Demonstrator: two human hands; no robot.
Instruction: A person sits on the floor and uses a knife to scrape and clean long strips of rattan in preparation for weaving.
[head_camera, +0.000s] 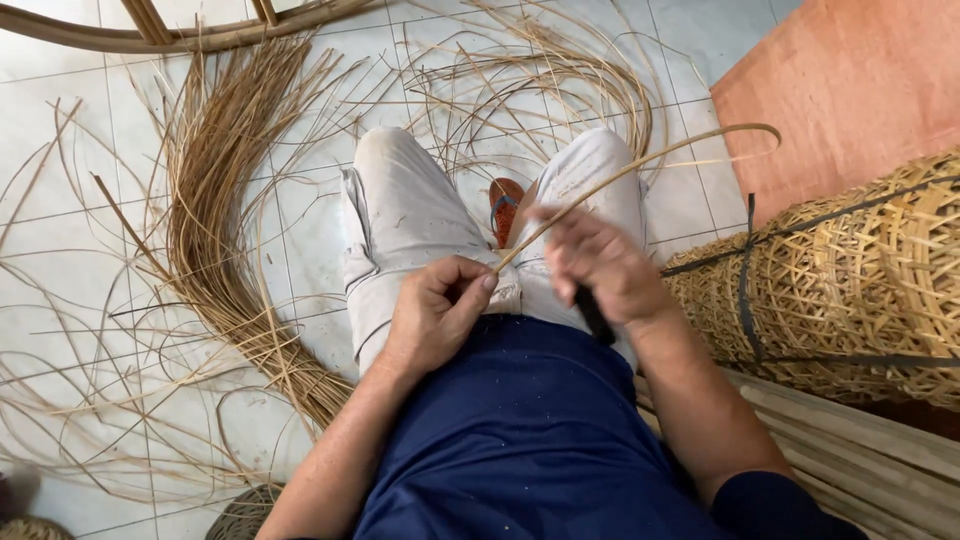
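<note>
- I see the left hand (432, 312) over the lap, fingers curled, pinching the near end of a rattan strip (640, 165).
- Strip arcs up and right, past the woven basket (850, 275).
- Right hand (600, 265) closed on a dark handle (594, 315), touching the strip.
- Loose rattan bundle (225, 230) on the tiled floor, left.

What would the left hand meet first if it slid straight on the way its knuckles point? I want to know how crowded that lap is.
Probably the right hand, just across the cane strip from the left hand; depth is unclear.

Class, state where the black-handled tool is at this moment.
In the head view, the black-handled tool is in the right hand, over the person's lap, beside the rattan strip.
</note>
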